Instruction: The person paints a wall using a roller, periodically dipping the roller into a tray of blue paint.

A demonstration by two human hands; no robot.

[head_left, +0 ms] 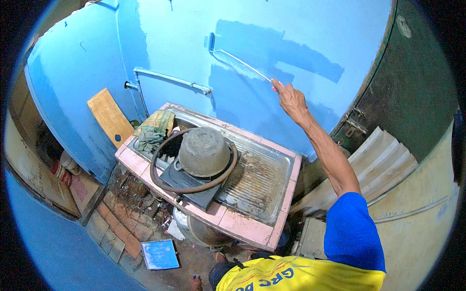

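My right hand (pixel 292 102) is stretched out ahead, closed around the pinkish handle of a paint roller (pixel 242 65). The roller's blue-coated sleeve (pixel 211 42) rests against the light blue wall (pixel 174 29), at the left end of a darker blue painted patch (pixel 301 53). What looks like my left hand (pixel 195 282) shows small at the lower edge, left of my body; its fingers are too small to make out. On the floor near it lies a paint tray (pixel 159 254) coated with blue paint.
Between me and the wall stands a pink-tiled sink counter (pixel 247 227). It bears a dented metal pot (pixel 204 152), a stove (pixel 194 194), a ribbed hose (pixel 153 169) and a crumpled cloth (pixel 151 138). A pipe (pixel 170 77) juts along the wall. Corrugated sheets (pixel 369 165) lean at right.
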